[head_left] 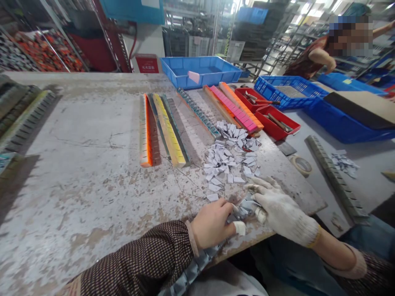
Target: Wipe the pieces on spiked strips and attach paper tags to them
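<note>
Along the table's front edge lies a grey slotted bar (197,267), slanting from the bottom of the view up towards both hands. My bare left hand (213,224), its thumb wrapped in white tape, is closed over the bar. At the bar's far end, my right hand (279,209) in a white knit glove has its thumb and fingers closed around it. Whether a small piece is between these fingers is hidden. Just beyond the hands is a loose pile of small white-grey flat chips (224,158), some of them close to my left knuckles.
Farther back lie an orange bar (146,131), a yellow bar (169,131), a teal slotted bar (199,113) and a pink bar (234,109). Red trays (282,126) with tools and a blue crate (200,78) stand behind. A tape roll (301,165) lies right. A co-worker (321,53) is at back right.
</note>
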Tool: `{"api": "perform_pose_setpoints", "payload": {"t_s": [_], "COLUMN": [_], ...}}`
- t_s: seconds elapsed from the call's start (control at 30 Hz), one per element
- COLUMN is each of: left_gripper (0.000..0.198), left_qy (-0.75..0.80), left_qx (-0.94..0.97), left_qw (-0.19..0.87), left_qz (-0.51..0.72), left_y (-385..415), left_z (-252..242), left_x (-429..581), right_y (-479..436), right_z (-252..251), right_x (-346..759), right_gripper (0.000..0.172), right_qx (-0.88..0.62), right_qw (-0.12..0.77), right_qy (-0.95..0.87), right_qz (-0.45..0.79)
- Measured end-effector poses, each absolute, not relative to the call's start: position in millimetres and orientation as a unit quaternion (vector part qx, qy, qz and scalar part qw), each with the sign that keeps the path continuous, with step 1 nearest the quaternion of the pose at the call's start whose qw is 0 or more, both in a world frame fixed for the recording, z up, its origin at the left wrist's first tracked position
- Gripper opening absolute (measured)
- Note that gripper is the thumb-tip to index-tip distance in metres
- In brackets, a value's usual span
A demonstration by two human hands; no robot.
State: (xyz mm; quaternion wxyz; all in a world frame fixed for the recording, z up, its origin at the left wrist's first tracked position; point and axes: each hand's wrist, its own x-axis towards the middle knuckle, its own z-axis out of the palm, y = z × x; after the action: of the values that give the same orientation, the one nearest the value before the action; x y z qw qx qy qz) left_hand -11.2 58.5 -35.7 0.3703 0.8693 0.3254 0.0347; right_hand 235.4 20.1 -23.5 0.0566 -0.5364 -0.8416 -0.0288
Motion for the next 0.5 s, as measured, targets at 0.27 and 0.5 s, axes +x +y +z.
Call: {"api": "perform_pose_setpoints", "payload": {"t_s": [0.27,0.5], "left_gripper": [0.023,0.021], "left_qy": [0.331,0.335], "left_qx": [0.869,0.869], "left_qw": [0.366,0.363], "left_qz": [0.04,0.039], "left_y": [57,57], "left_z": [-39,-41], "left_x": [-13,-13], "right_y": [24,37], "right_z": [-26,-19], "right_x": [223,226], "right_gripper": [0.026,0.024], "right_qx": [-0.565,-0.538], "right_qw": [0.041,-0.029], "right_qy": [-0.823,-0.842], "right_qz": [-0.048,-0.023]}}
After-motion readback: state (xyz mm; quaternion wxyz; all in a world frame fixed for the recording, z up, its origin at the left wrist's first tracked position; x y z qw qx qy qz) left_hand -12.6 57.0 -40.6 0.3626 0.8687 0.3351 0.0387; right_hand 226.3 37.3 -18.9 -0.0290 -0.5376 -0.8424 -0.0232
